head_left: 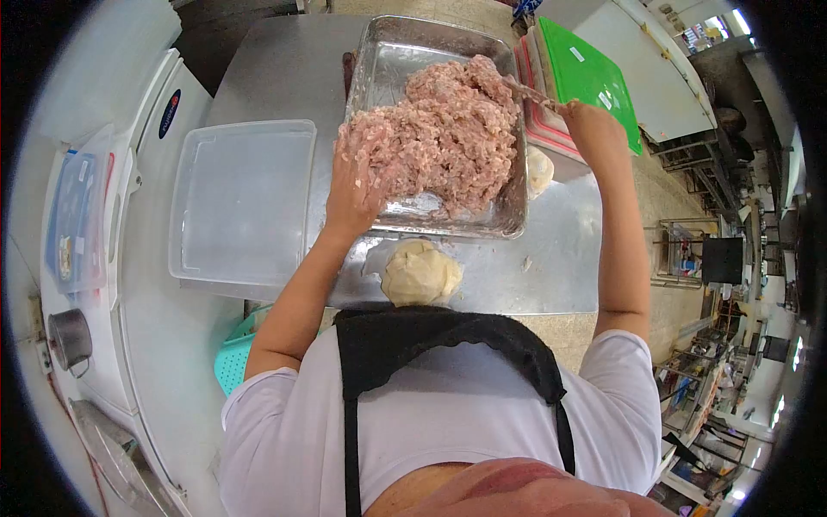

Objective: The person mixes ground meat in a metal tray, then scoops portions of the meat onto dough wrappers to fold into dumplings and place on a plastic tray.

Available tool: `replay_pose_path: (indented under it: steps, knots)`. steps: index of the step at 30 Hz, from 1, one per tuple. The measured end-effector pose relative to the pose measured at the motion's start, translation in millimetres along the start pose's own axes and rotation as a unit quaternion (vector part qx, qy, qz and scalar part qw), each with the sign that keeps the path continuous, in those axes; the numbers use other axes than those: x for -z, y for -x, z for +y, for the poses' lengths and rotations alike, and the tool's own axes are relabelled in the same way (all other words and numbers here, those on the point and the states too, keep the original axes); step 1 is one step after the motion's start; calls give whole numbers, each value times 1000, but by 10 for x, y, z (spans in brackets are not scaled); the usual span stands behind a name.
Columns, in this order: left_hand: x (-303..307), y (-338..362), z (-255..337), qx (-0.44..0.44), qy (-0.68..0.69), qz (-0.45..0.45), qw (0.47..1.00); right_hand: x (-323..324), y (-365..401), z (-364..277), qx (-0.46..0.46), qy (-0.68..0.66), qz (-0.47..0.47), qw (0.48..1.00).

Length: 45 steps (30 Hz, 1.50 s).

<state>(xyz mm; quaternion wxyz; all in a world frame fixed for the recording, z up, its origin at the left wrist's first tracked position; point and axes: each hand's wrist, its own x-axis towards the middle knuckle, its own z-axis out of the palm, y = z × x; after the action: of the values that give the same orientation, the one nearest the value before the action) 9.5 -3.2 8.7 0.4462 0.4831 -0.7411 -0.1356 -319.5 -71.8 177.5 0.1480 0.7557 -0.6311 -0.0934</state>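
A metal tray [413, 38] holds a large mound of pink minced meat [457, 138]. My left hand [351, 194] is at the tray's near left side, cupped around a clump of the meat, which partly hides its fingers. Closed around the handle of a meat-smeared utensil [532, 93], my right hand [596, 131] is beyond the tray's right rim. The utensil's far end meets the upper right of the mound, and its exact kind is not clear. A pale yellow dough-like ball [419, 272] sits between the tray and my apron.
Left of the tray lies a translucent plastic lid or shallow box [245, 202] on the metal table [560, 258]. Stacked containers with a green lid [586, 73] stand at the right, near another pale ball [540, 171]. A turquoise basket [231, 362] is below the table's left side.
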Motion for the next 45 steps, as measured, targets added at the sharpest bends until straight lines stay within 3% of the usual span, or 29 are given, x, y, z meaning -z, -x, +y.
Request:
replay_pose_path:
  steps: [2,5,8,10,13,16,19,20,23,24,29,31,34,38,40,45]
  knots:
    - [-3,8,22,23,-9,-5,1000,-220,-15,-26,-46,-165,-19,985]
    - [39,-25,82,4,-1,7,1000,-1420,67,-207,-33,-204,-50,977]
    - [16,1,67,-13,-24,11,1000,-1233,92,-286,-38,-196,-52,979]
    - [28,-21,83,-14,-21,6,1000,-804,-47,-105,23,-110,-44,993]
    - [47,2,98,-4,-14,4,1000,-149,20,-82,30,6,8,999]
    - [33,-13,72,-4,-9,-6,1000,124,128,-267,0,-92,57,994]
    - [19,11,25,-8,9,-17,1000,-1096,-34,-208,58,-134,-6,989]
    - [15,-13,7,-9,26,-10,1000,-1295,-29,-139,63,-146,14,987]
    - [49,-3,-3,-6,47,4,999,-519,81,-256,31,-49,-12,998]
    - [61,-14,-2,-7,56,10,998,-368,125,-233,62,-25,36,997]
    - [97,3,-23,-7,107,43,993,222,525,-482,78,-57,72,993]
    - [106,13,-33,-6,126,50,991,86,673,-633,131,-5,-108,986]
    - [111,30,-58,-7,155,59,986,-520,839,-929,170,-19,-89,981]
    - [126,53,-74,-6,185,70,980,-873,813,-1438,103,-84,14,991]
    - [122,67,-76,-4,200,71,977,-806,806,-1712,50,-139,59,987]
    - [124,64,-75,-6,218,76,973,-1007,635,-1971,42,-163,134,976]
